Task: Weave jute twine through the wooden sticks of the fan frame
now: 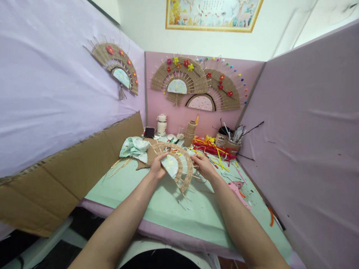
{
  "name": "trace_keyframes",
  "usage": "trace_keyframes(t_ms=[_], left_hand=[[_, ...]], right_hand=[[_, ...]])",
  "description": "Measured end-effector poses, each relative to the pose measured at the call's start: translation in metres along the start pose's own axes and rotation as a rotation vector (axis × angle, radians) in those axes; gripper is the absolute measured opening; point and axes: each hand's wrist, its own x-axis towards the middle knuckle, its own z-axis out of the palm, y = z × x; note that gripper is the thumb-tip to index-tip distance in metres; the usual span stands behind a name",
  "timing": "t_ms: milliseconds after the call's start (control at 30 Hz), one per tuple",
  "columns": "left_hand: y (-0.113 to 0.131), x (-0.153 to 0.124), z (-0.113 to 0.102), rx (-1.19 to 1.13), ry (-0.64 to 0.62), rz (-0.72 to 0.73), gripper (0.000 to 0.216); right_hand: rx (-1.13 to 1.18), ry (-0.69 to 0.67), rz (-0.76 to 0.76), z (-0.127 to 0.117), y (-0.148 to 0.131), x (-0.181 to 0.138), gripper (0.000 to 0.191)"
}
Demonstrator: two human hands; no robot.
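Note:
A half-woven fan (179, 164) of twine on thin wooden sticks, with a pale cloth half-circle at its centre, lies tilted above the green table (168, 209). My left hand (157, 167) grips the fan at its left, thumb on the cloth centre. At the fan's right rim my right hand (202, 166) has its fingers pinched on the sticks and twine. Both forearms reach in from the bottom of the view.
Folded pale cloth (135, 148) and loose sticks (119, 165) lie at the left. A twine spool (190, 133), a white jar (162, 124), cups of tools (227, 140) and coloured strips (214, 149) crowd the back. Finished fans (179, 79) hang on the walls. Cardboard (70, 172) leans left.

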Motion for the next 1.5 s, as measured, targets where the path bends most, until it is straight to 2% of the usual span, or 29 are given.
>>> trace_keyframes(t_ms=[200, 300, 500, 600, 800, 900, 1000, 1267, 1500], left_hand=[[-0.006, -0.008, 0.000, 0.124, -0.124, -0.165, 0.021], [-0.010, -0.010, 0.000, 0.218, -0.137, -0.206, 0.028], [-0.010, -0.008, 0.001, 0.214, -0.079, -0.126, 0.024], [-0.009, -0.007, 0.003, 0.206, -0.037, -0.085, 0.022], [-0.011, -0.005, 0.003, 0.196, -0.002, -0.031, 0.023], [-0.012, -0.003, 0.001, 0.186, 0.013, -0.006, 0.024], [-0.013, 0.000, -0.001, 0.175, 0.035, 0.019, 0.025], [-0.008, 0.004, -0.002, 0.060, 0.150, 0.113, 0.020], [-0.005, 0.006, -0.004, -0.026, 0.130, 0.096, 0.021]], right_hand=[[0.129, 0.007, -0.063, -0.003, 0.000, 0.003, 0.037], [0.140, -0.003, -0.056, -0.004, 0.000, 0.004, 0.037], [0.151, -0.027, -0.028, -0.002, 0.000, 0.005, 0.038], [0.098, 0.010, -0.037, -0.001, 0.000, 0.005, 0.042], [-0.307, 0.249, -0.235, -0.006, 0.005, 0.008, 0.045], [-0.494, 0.293, -0.352, -0.009, 0.006, 0.008, 0.043], [-0.584, 0.316, -0.402, -0.009, 0.006, 0.005, 0.042], [-0.611, 0.346, -0.473, -0.004, -0.002, -0.002, 0.033], [-0.533, 0.265, -0.475, -0.004, -0.001, 0.000, 0.035]])
